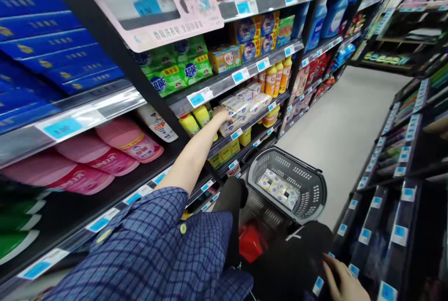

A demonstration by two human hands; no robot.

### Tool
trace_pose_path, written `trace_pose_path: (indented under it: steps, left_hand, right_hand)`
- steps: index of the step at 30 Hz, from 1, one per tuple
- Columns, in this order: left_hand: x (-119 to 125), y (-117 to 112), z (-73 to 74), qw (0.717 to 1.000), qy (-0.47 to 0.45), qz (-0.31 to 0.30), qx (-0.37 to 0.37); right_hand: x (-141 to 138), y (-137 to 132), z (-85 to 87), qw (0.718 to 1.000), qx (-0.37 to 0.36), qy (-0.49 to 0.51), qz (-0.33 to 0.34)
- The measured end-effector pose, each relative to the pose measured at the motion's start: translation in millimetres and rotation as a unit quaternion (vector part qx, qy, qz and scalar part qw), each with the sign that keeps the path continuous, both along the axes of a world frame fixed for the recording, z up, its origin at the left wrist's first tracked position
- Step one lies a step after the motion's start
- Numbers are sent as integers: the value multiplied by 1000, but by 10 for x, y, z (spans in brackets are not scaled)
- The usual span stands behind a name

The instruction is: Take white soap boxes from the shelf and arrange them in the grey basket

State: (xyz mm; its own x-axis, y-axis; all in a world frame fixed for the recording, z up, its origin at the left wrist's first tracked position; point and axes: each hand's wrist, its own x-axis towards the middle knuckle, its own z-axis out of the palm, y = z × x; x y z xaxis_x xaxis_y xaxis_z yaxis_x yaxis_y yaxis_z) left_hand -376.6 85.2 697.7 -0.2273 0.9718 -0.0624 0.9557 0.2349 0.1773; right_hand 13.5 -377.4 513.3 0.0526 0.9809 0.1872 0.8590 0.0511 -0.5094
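Observation:
My left hand (222, 116) reaches onto a middle shelf, its fingers curled over the left end of the white packs (241, 106), which look like wrapped soap bars. The fingertips are partly hidden, but they appear to grip the nearest pack. Yellow bottles (196, 119) stand just left of that hand. Similar white packs (278, 188) lie inside a dark grey shopping basket (308, 175) on the floor by my knees. Lower right, my right hand (345, 280) rests beside my thigh, holding nothing, fingers extended with the thumb apart.
Green soap packs (180, 74) fill the shelf above, with orange bottles (276, 79) farther along. Pink bottles (108, 158) and blue boxes (42, 30) are at left. A pink sign (175, 25) juts out overhead. Another shelf rack (395, 226) runs along the right of the aisle floor (336, 105).

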Motion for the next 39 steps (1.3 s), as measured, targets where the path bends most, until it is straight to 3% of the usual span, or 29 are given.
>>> trace_pose_path:
  steps: [3,7,9,10,11,12,14,16,17,19,24,29,35,39]
  left_hand:
    - [44,-184,83,999,26,-33,20]
    - [99,-688,298,993,20,-101,64]
    - [120,-1024,349,985,-71,-149,59]
    - [142,-1218,328,971,-166,-170,31]
    - [177,-1430,270,941,-289,-173,-11]
    - [229,-1655,174,894,-415,-154,-60]
    - [377,-2112,-101,782,-603,-69,-144]
    - [544,-2520,-404,689,-697,3,-199]
    - [615,-2689,-533,658,-720,34,-219]
    - [704,-2945,-705,622,-739,83,-245]
    - [642,-3195,-794,617,-740,120,-241]
    - [618,-3292,-855,539,-794,114,-256]
    - [735,-3333,-778,555,-793,81,-238]
    - [721,-3298,-776,582,-778,83,-223]
  right_hand:
    - [-12,101,240,998,-53,-17,-29]
    - [-191,266,672,995,-85,16,-54]
    - [-336,382,799,992,-76,68,-70]
    - [-432,448,834,989,-73,104,-76]
    - [-546,519,855,983,-72,149,-75]
    - [-679,593,866,974,-73,202,-66]
    - [-982,741,877,947,-81,311,-12]
    - [-1284,872,887,927,-78,361,67]
    - [-1414,924,891,928,-68,353,98]
    - [-1602,992,885,940,-39,310,136]
    - [-1710,986,780,935,-36,326,138]
    - [-1668,946,813,933,-5,340,119]
    - [-1445,1121,1184,933,-46,264,241]
    - [-1339,1233,1279,927,-78,215,297]
